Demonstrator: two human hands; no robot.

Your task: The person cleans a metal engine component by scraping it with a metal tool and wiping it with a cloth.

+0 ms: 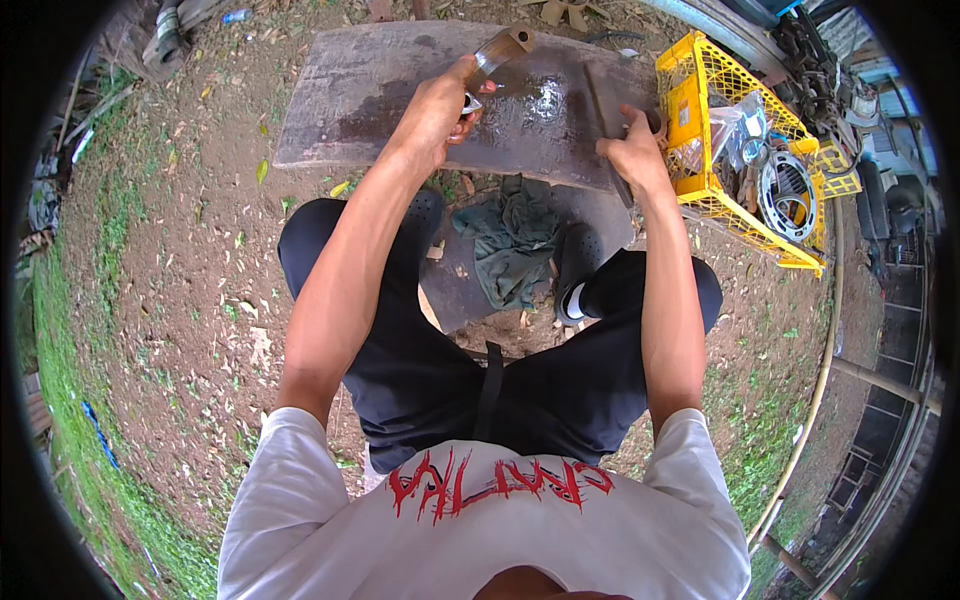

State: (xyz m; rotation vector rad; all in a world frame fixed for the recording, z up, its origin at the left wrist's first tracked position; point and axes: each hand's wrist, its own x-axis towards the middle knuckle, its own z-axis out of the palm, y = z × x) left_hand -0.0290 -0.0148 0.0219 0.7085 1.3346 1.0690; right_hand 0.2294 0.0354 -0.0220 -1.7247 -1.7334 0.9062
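Over the middle of the wooden board [345,75], my left hand [440,108] is closed round a curved metal part [495,55]. The part is brownish and shiny, with a round hole at its raised far end. A small bright metal piece [471,103] shows by the fingers of this hand; whether it belongs to the same part I cannot tell. My right hand [637,152] is at the board's right end, beside a long dark strip [606,105]. Its thumb and forefinger are spread apart, while its other fingers are mostly hidden. A wet, shiny patch [545,100] lies between my hands.
A yellow plastic crate [690,115] stands close to my right hand, holding clear plastic bags and a round metal ring [788,196]. Below the board lies a crumpled dark green cloth [508,245] between my feet. Metal parts [825,85] are piled beyond the crate.
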